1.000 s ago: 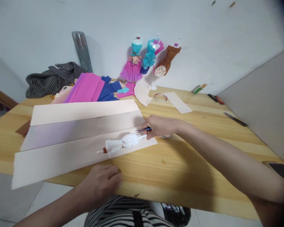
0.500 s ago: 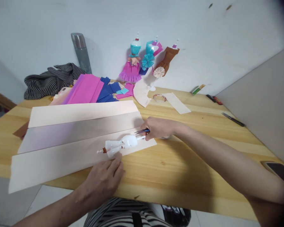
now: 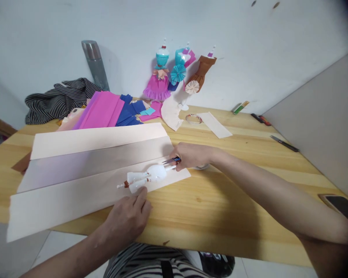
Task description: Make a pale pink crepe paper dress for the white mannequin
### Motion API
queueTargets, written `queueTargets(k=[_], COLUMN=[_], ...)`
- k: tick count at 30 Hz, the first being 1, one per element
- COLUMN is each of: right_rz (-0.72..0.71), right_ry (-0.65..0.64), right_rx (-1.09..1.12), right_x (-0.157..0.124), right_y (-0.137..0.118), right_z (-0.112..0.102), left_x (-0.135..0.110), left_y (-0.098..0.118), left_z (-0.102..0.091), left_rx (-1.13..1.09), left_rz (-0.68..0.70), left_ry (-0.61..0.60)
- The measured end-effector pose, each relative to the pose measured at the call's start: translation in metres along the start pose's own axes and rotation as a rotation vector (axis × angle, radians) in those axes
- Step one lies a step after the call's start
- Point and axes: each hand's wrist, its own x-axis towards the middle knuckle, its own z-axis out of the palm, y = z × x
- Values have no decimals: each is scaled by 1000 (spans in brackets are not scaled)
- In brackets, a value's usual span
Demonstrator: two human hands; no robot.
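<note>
A long folded sheet of pale paper [image 3: 75, 170] lies across the wooden table [image 3: 220, 200]. On its near panel rests a small clear plastic doll form [image 3: 145, 177] on a thin stick. My right hand [image 3: 191, 155] is closed at the stick's right end and also grips a pair of small scissors [image 3: 171, 160] with a blue handle. My left hand [image 3: 127, 218] lies at the paper's near edge, its fingers together and stretched out, the fingertips touching the doll form.
Pink and blue paper sheets [image 3: 107, 110], striped cloth [image 3: 58, 100] and a steel flask [image 3: 95, 63] sit at the back left. Paper-dressed dolls [image 3: 174, 73] lean on the wall. A tape roll [image 3: 193, 118], paper strip [image 3: 214, 124], pens [image 3: 261, 119], a knife [image 3: 284, 143] and a phone [image 3: 340, 206] lie to the right.
My left hand has slid forward from the table's near edge onto the paper and now touches the doll form. My right hand has stayed in place.
</note>
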Motion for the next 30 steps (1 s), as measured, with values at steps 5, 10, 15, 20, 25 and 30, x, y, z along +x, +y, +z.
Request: queueTargets(k=[5, 10, 15, 20, 25, 30], right_rz=[-20, -17, 6, -25, 37, 223], right_ry=[8, 4, -11, 25, 347, 1086], right_rx=[6, -2, -5, 34, 161, 207], right_x=[0, -1, 1, -4, -24, -34], right_y=[2, 2, 2, 0, 9, 47], right_z=[0, 0, 0, -4, -16, -12], left_x=[4, 6, 6, 6, 5, 5], left_y=[1, 4, 6, 8, 8, 8], left_z=[-3, 1, 5, 5, 5, 7], left_rx=[42, 102, 130, 149, 174, 154], left_rz=[15, 30, 26, 22, 27, 20], left_ry=[-28, -70, -52, -9, -25, 6])
